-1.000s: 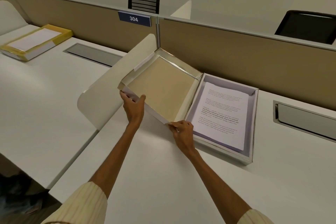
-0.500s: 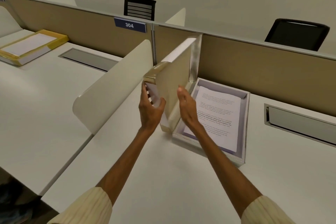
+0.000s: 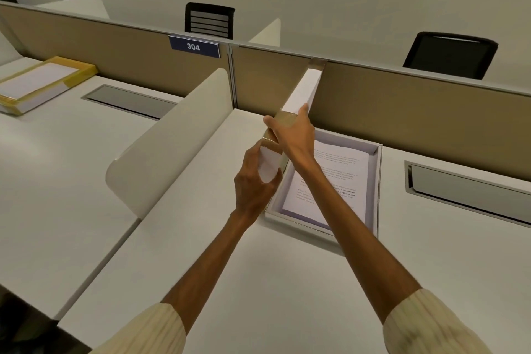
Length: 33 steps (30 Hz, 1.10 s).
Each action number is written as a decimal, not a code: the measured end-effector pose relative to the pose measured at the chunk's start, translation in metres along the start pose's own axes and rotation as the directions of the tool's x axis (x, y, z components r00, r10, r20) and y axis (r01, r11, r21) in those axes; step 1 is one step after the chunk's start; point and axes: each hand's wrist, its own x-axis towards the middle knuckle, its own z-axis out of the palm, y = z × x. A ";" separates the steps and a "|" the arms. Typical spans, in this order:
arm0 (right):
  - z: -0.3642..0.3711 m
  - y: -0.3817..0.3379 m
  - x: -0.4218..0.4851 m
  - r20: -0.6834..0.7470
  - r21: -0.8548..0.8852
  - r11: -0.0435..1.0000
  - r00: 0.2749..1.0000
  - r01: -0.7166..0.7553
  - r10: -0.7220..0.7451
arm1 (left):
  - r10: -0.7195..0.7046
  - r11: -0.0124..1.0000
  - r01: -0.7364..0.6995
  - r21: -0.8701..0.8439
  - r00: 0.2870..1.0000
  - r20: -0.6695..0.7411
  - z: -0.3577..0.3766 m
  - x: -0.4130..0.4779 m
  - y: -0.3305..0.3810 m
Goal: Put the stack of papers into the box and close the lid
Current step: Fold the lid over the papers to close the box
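Observation:
A white box [image 3: 376, 187] lies open on the desk, with the stack of printed papers [image 3: 342, 178] flat inside it. Its hinged lid [image 3: 303, 92] stands nearly upright along the box's left side, seen edge-on. My left hand [image 3: 255, 184] grips the lid's near corner from the left. My right hand [image 3: 293, 132] reaches over the lid's upper edge and holds it; its forearm crosses above the papers and hides their lower left part.
A curved white divider [image 3: 172, 141] stands just left of the box. A tan partition [image 3: 402, 112] runs behind it. A metal cable tray [image 3: 471, 187] is set into the desk at right. On the left desk lies a yellow-edged box [image 3: 37, 83].
The lid has swung up from lying open flat on the left to nearly vertical. Both hands rose with it, and my right hand moved onto its upper edge.

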 end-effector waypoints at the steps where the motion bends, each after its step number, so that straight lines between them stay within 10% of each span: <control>1: -0.002 0.002 0.001 -0.019 0.002 1.000 1.000 -0.018 0.018 | 0.005 1.000 -0.005 0.001 0.999 0.050 0.000 -0.002 0.002; 5: -0.021 0.016 0.005 -0.136 -0.013 0.997 0.988 -0.074 0.071 | 0.311 0.947 -0.320 0.018 0.931 0.189 -0.002 -0.003 -0.006; 10: -0.053 0.045 0.005 -0.190 0.035 0.991 0.973 -0.129 0.134 | -0.201 0.979 0.203 0.014 0.952 0.229 0.019 0.022 -0.020; 13: -0.074 0.068 -0.001 -0.203 0.092 0.979 0.960 -0.180 0.195 | -0.536 0.836 0.373 0.402 0.709 0.458 0.026 0.036 -0.043; 16: -0.094 0.096 -0.004 -0.195 0.165 0.954 0.940 -0.249 0.279 | -0.607 0.794 0.437 0.422 0.546 0.578 0.033 0.040 -0.051; 33: -0.117 0.228 -0.026 -0.161 0.093 0.874 0.859 -0.477 0.486 | -0.413 0.880 0.252 0.403 0.824 0.387 0.063 -0.003 -0.026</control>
